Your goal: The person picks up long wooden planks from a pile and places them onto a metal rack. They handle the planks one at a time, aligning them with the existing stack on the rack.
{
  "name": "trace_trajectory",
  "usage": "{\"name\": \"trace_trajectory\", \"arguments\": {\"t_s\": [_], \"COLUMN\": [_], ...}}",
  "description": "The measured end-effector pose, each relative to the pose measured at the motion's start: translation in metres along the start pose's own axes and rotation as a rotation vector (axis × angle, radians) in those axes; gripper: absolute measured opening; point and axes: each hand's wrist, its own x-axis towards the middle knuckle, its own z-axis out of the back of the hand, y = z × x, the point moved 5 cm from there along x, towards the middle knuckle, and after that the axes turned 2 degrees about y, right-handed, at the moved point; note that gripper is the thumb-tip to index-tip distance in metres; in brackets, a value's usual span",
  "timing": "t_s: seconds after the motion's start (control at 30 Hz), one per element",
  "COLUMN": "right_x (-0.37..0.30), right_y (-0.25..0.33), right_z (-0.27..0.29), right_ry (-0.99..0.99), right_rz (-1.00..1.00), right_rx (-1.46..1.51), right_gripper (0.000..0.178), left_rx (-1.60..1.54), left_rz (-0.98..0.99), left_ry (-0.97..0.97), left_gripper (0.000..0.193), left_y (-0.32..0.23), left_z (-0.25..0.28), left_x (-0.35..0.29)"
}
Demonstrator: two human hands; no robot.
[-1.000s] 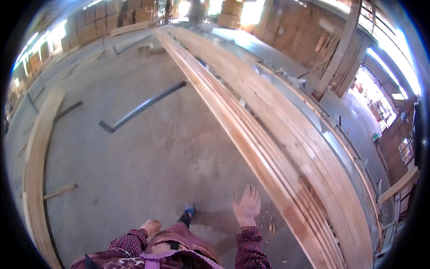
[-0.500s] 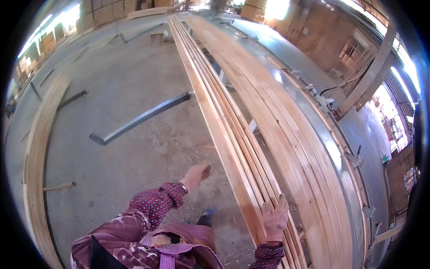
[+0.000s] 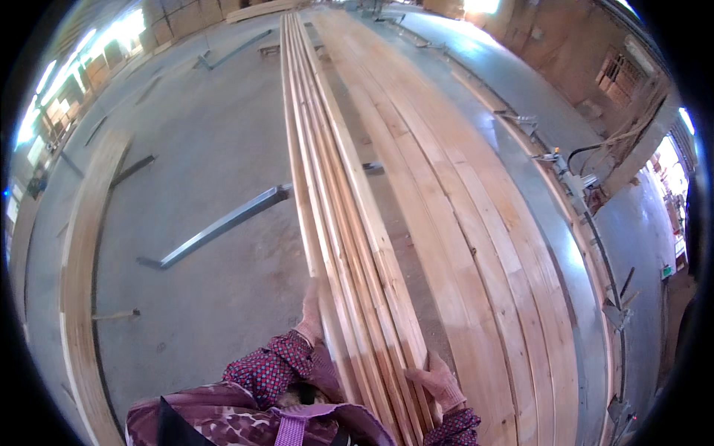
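A bundle of several long, narrow wooden boards [image 3: 327,167] runs away from me, the boards standing on edge side by side. My left hand [image 3: 311,318] presses against the bundle's left side, its fingers partly hidden by the wood. On the opposite side my right hand [image 3: 439,383] grips the right-hand board, thumb over the top edge and fingers down its outer face. Between them the two hands clasp the bundle. To its right, wide flat boards [image 3: 446,223] lie side by side, with a gap between them and the bundle.
A metal support bar [image 3: 223,227] extends left from beneath the bundle. Another board stack [image 3: 85,275] rests on supports at the far left. Along the right runs a metal-topped bench [image 3: 547,238] with clamp fittings [image 3: 576,175]. Grey concrete floor [image 3: 193,320] lies between.
My left hand has come from the air onto the bundle's left side. My right hand has shifted from its top to its right side. The boards are now tighter together, farther from the flat boards.
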Motion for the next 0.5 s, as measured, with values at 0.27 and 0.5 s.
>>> {"name": "trace_trajectory", "arguments": {"t_s": [0.27, 0.5], "right_x": [0.005, -0.005], "right_y": [-0.050, -0.041], "right_z": [-0.026, -0.010], "right_ry": [0.345, 0.304], "right_rz": [-0.247, -0.467], "right_rx": [0.761, 0.809], "right_gripper": [0.072, 0.070], "left_rx": [0.180, 0.551], "left_rz": [0.166, 0.080], "left_ry": [-0.192, -0.324], "left_gripper": [0.051, 0.057], "left_y": [0.017, 0.050], "left_z": [-0.054, -0.038], "left_x": [-0.018, 0.004]}}
